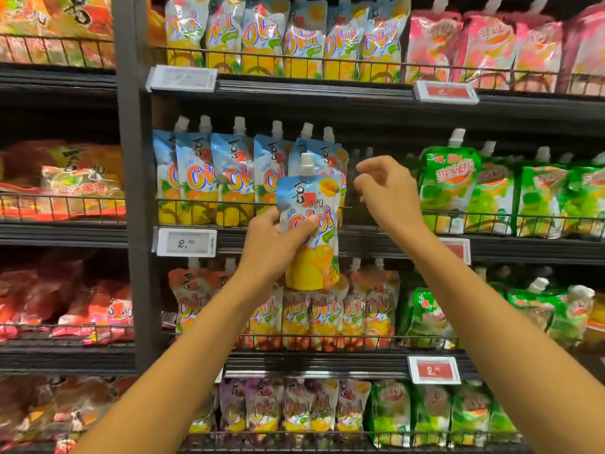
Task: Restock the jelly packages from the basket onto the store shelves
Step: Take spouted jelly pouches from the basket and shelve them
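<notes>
My left hand (273, 244) grips a blue and yellow jelly pouch (311, 257) with a white spout cap, upright in front of the middle shelf (360, 244). Behind it a row of the same blue pouches (226, 178) stands behind the wire rail. To the right of that row a dark gap (379, 191) shows on the shelf. My right hand (388, 191) is raised in front of that gap, fingers apart and holding nothing. The basket is not in view.
Green pouches (458, 188) stand right of the gap. The top shelf holds more blue-yellow pouches (281, 37) and pink ones (484, 47). Lower shelves carry orange, purple and green pouches. Price tags (186, 243) hang on the shelf edges. A dark upright post (131, 191) separates a left bay of bagged jelly.
</notes>
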Action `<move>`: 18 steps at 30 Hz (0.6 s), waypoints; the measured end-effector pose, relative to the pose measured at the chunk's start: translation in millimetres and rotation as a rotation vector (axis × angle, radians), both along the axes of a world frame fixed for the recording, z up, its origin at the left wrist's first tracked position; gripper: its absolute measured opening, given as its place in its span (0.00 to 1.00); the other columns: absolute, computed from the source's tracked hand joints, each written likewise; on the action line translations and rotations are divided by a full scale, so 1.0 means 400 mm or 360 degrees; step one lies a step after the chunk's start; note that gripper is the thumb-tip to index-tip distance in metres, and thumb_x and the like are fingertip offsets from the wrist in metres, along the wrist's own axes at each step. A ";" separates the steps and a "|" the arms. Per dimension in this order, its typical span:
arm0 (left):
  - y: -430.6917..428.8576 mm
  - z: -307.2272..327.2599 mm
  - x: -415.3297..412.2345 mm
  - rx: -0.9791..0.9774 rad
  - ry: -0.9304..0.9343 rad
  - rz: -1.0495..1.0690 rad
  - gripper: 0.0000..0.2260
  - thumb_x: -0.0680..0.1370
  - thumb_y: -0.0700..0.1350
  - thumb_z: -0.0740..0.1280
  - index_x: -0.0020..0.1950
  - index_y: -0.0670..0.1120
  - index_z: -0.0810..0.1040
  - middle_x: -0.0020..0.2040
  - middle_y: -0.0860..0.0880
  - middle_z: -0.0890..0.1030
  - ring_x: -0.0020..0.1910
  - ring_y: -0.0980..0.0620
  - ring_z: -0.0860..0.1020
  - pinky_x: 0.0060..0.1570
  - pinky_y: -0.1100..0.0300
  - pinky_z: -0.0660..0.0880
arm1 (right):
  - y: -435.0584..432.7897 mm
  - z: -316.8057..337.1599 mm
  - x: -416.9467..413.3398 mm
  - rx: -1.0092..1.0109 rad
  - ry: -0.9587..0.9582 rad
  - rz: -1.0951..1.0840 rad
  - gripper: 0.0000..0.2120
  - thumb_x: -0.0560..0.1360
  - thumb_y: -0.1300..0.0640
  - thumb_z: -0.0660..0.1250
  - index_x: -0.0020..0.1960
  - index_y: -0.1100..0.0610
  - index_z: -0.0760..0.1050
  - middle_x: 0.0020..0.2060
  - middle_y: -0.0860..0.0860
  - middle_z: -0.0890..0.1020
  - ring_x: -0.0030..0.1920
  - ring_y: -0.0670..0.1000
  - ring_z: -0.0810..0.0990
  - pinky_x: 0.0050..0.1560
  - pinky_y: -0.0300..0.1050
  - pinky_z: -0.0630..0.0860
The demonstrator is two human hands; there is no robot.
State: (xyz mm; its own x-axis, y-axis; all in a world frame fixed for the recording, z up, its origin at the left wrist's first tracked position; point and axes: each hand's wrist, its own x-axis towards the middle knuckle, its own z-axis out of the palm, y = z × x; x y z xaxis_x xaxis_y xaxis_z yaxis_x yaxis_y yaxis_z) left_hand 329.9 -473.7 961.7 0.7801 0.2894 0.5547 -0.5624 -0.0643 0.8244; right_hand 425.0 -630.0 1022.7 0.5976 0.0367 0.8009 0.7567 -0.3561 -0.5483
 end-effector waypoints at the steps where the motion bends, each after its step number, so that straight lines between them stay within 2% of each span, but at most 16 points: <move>1: -0.007 0.013 0.004 0.0019 -0.0003 0.0019 0.07 0.75 0.45 0.73 0.52 0.47 0.80 0.46 0.50 0.86 0.42 0.57 0.85 0.34 0.68 0.78 | -0.012 -0.010 -0.017 -0.0010 0.0089 0.0187 0.08 0.77 0.59 0.64 0.54 0.57 0.80 0.44 0.51 0.83 0.45 0.51 0.82 0.41 0.46 0.80; 4: -0.031 0.066 0.018 0.0054 -0.0011 0.0080 0.08 0.75 0.45 0.74 0.51 0.46 0.81 0.45 0.51 0.86 0.38 0.60 0.84 0.31 0.69 0.77 | -0.036 -0.034 -0.057 -0.0056 0.0557 0.0689 0.07 0.80 0.57 0.63 0.49 0.55 0.80 0.41 0.54 0.83 0.39 0.51 0.82 0.34 0.42 0.81; 7: -0.054 0.129 0.036 0.0036 -0.0010 0.0081 0.10 0.74 0.46 0.74 0.53 0.44 0.81 0.41 0.54 0.84 0.33 0.65 0.82 0.25 0.72 0.73 | -0.065 -0.027 -0.064 0.0061 0.0600 0.0879 0.10 0.80 0.57 0.64 0.57 0.59 0.80 0.48 0.55 0.86 0.45 0.52 0.85 0.40 0.42 0.81; 10: -0.077 0.177 0.061 0.0125 -0.0120 0.0071 0.09 0.73 0.45 0.75 0.51 0.45 0.83 0.37 0.57 0.84 0.33 0.65 0.82 0.28 0.72 0.74 | -0.078 0.005 -0.057 0.0201 0.0425 0.0712 0.14 0.78 0.60 0.69 0.63 0.63 0.77 0.52 0.59 0.84 0.47 0.54 0.85 0.43 0.47 0.83; 13: -0.089 0.216 0.086 0.0312 -0.0269 0.0060 0.08 0.73 0.45 0.75 0.52 0.49 0.82 0.42 0.55 0.84 0.37 0.64 0.83 0.34 0.69 0.77 | -0.069 0.044 -0.046 0.0445 0.0237 0.0558 0.08 0.78 0.65 0.68 0.56 0.60 0.78 0.45 0.55 0.85 0.41 0.49 0.84 0.40 0.43 0.83; 16: -0.095 0.246 0.107 0.0536 -0.0383 0.0169 0.10 0.75 0.41 0.73 0.56 0.46 0.82 0.45 0.54 0.83 0.40 0.64 0.82 0.34 0.72 0.75 | -0.060 0.070 -0.022 0.0676 0.0134 0.0449 0.08 0.78 0.66 0.67 0.55 0.61 0.80 0.48 0.56 0.85 0.47 0.52 0.85 0.45 0.44 0.83; 18: -0.102 0.252 0.121 0.0644 -0.0399 0.0233 0.13 0.75 0.38 0.72 0.59 0.42 0.82 0.49 0.49 0.84 0.43 0.60 0.81 0.35 0.73 0.75 | -0.056 0.073 -0.006 0.0791 0.0151 0.0419 0.09 0.78 0.66 0.66 0.57 0.61 0.81 0.50 0.56 0.85 0.50 0.52 0.85 0.48 0.44 0.83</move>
State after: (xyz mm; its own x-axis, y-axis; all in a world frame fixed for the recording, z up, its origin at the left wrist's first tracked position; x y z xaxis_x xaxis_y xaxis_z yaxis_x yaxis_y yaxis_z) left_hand 378.2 -514.7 1062.7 0.5753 0.1085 0.8107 -0.7015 -0.4442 0.5573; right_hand 422.5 -652.4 1051.9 0.6895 -0.1731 0.7033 0.7243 0.1559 -0.6716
